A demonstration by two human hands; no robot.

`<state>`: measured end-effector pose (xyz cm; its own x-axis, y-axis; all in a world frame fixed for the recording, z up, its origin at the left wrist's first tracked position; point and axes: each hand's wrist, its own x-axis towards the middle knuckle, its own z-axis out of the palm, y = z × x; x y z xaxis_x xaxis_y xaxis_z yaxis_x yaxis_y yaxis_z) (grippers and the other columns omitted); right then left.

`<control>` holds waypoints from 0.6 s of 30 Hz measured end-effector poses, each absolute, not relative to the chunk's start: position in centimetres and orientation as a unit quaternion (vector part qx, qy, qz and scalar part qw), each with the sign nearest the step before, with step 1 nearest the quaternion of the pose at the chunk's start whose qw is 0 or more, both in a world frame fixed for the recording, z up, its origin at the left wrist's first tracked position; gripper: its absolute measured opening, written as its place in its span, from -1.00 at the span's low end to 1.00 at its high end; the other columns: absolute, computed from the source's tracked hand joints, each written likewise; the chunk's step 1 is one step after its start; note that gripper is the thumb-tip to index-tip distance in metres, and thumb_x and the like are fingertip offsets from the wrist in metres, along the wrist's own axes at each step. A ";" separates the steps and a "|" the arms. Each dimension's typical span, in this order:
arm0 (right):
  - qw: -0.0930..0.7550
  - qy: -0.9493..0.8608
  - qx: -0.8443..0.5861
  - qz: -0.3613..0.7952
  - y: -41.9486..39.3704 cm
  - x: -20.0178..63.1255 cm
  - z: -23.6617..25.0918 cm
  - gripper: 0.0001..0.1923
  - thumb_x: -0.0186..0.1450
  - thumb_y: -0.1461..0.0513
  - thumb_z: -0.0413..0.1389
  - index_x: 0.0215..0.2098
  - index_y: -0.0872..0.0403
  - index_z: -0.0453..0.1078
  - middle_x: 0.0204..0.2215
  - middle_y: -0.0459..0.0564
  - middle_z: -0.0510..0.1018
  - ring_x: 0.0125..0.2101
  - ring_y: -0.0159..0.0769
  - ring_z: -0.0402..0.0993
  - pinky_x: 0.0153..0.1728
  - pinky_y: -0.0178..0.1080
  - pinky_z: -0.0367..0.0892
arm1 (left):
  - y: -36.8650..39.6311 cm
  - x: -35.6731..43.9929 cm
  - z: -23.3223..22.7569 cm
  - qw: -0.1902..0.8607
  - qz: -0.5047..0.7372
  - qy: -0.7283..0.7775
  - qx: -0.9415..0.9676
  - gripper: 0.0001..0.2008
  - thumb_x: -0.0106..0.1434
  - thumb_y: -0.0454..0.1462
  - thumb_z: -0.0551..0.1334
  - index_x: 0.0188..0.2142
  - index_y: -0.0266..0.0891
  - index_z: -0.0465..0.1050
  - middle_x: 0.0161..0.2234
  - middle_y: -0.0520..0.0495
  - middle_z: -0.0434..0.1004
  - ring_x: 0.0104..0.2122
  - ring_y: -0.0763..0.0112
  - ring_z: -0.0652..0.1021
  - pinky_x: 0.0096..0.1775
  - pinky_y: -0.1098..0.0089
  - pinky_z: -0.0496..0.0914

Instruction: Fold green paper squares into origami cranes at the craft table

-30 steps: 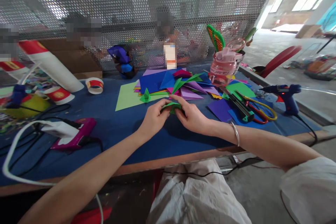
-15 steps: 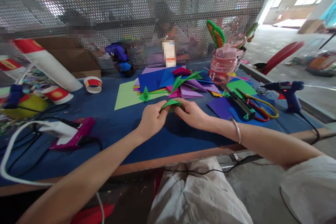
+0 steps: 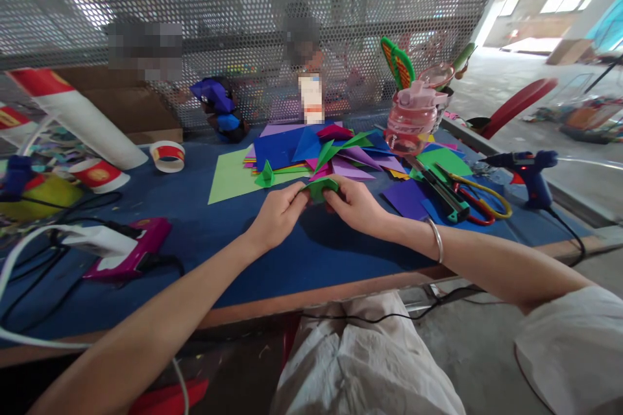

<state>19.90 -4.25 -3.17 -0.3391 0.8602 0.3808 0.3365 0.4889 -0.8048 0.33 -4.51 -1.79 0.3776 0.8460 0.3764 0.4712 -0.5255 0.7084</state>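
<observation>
Head view showed both hands meeting over the blue table [image 3: 204, 233], just in front of a heap of coloured paper sheets [image 3: 311, 152]. The left hand [image 3: 276, 213] and the right hand [image 3: 357, 205] each pinched one end of a small green folded paper [image 3: 318, 188], thumbs and fingertips pressed together on it, and it was held just above the tabletop between them. That piece already carried several folds and looked well along, though its final shape could not be read. One finished green folded piece [image 3: 267, 176] stood on a light green sheet [image 3: 231, 176] near the left hand, so at least one looked complete, while many flat sheets in the heap remained unfolded.

To the right lay scissors [image 3: 481, 198], a utility knife [image 3: 440, 191] and a blue glue gun [image 3: 528, 168], with a pink bottle [image 3: 413, 120] behind them. A magenta glue gun [image 3: 131, 249] and tape rolls [image 3: 167, 155] lay to the left. The underside of the held paper was hidden by the fingers, the figures behind the perforated screen [image 3: 243, 26] were blurred, and the left edge cut off the cables.
</observation>
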 end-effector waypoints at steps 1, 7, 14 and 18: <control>0.415 -0.756 -0.396 0.317 -4.3 19.9 -3.2 -0.88 0.38 0.28 -0.02 -0.24 0.06 0.36 -0.54 -0.17 0.49 -0.51 -0.37 0.40 -0.38 -0.30 0.24 | -4.5 0.4 -1.8 0.264 0.372 0.418 0.785 -0.70 0.39 -0.16 0.09 -0.45 -0.19 0.38 -0.61 0.08 0.34 -0.59 0.45 0.34 -0.50 0.42 0.22; 0.407 -0.757 -0.398 0.321 -4.2 19.9 -3.0 -0.88 0.38 0.28 -0.02 -0.25 0.06 0.35 -0.57 -0.20 0.44 -0.54 -0.38 0.34 -0.39 -0.31 0.20 | -4.4 0.5 -1.8 0.292 0.383 0.433 0.762 -0.65 0.35 -0.14 0.14 -0.54 -0.20 0.39 -0.68 0.09 0.28 -0.66 0.50 0.27 -0.55 0.43 0.17; 0.411 -0.743 -0.423 0.317 -3.4 20.3 -3.2 -0.86 0.38 0.25 -0.03 -0.37 0.01 0.21 -0.60 -0.22 0.34 -0.56 -0.39 0.23 -0.43 -0.30 0.10 | -4.4 0.4 -1.3 0.279 0.389 0.431 0.765 -0.67 0.32 -0.12 0.19 -0.50 -0.22 0.49 -0.66 0.09 0.34 -0.61 0.48 0.32 -0.50 0.43 0.20; 0.419 -0.741 -0.406 0.332 -3.2 20.3 -3.5 -0.87 0.38 0.21 -0.04 -0.36 0.00 0.18 -0.61 -0.24 0.26 -0.56 -0.39 0.16 -0.47 -0.30 0.06 | -4.4 0.4 -1.3 0.290 0.384 0.422 0.768 -0.67 0.34 -0.12 0.16 -0.45 -0.23 0.52 -0.63 0.07 0.36 -0.59 0.46 0.37 -0.48 0.42 0.24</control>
